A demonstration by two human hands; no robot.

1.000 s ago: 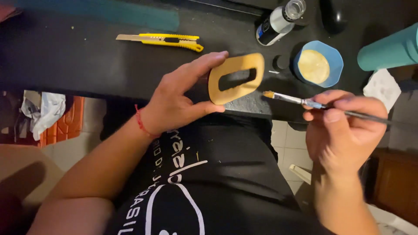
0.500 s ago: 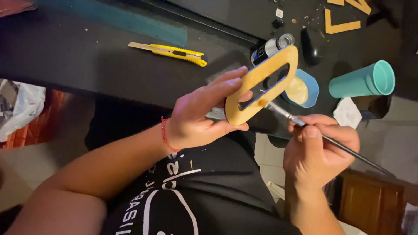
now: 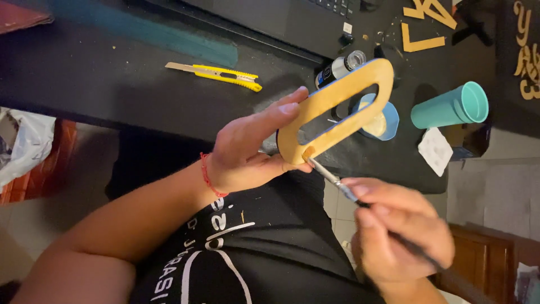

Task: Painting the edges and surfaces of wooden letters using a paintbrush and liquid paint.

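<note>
**Brush tip at the lower edge of a hand-held cut-out**

The tan oval cut-out [image 3: 337,110], a flat ring with a long slot through it, is held in the air above the near edge of the black table [image 3: 112,84], tilted so that one end points up toward the table's far side; the left hand [image 3: 247,152] pinches its lower end, thumb beneath and fingers stretched along the back; the paintbrush [image 3: 337,183] touches the lower rim just beside that thumb, and the right hand [image 3: 399,231] has its fingers closed round the handle, though blur hides the exact grip.

Risks, as I judge them: the bristles work so near the thumb that paint could smear onto skin, or the thumb could smudge a wet edge; the piece is gripped at one end only, so brush pressure might twist or flex it; a drip could land on the black shirt [image 3: 253,259] directly below.

Behind the cut-out sit a blue paint dish [image 3: 388,121] and a small bottle [image 3: 340,67]; a teal cup [image 3: 450,107] lies on its side near the dish, so an elbow swing could send it rolling; a yellow utility knife [image 3: 219,73] lies well apart to the left.
</note>
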